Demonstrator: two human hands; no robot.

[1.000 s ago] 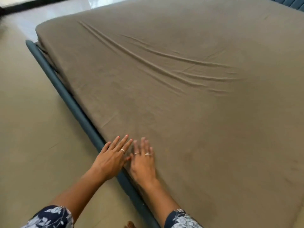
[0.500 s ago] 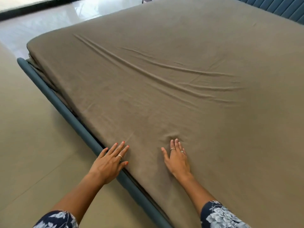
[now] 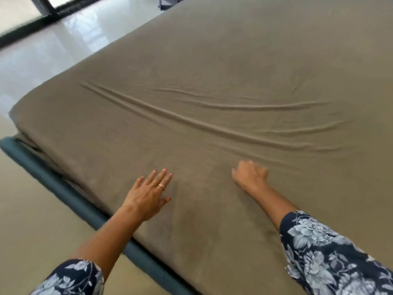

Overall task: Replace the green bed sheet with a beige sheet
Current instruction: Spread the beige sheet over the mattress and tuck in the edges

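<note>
Both hands press the beige sheet [image 3: 212, 67]: left hand [image 3: 146, 194] with fingers straight and spread, right hand [image 3: 249, 175] blurred, fingers unclear. Sweeping outward toward the far creases [image 3: 191, 122] should flatten them.

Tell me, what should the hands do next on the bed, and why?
Probably sweep the right hand forward across the long wrinkles just ahead of it, while the left hand rests flat on the beige sheet. The sheet covers the bed, but those creases show.

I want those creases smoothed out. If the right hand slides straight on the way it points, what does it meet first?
Probably the long diagonal crease in the beige sheet, just beyond the right hand; the hand is blurred, so its exact heading is uncertain.
</note>
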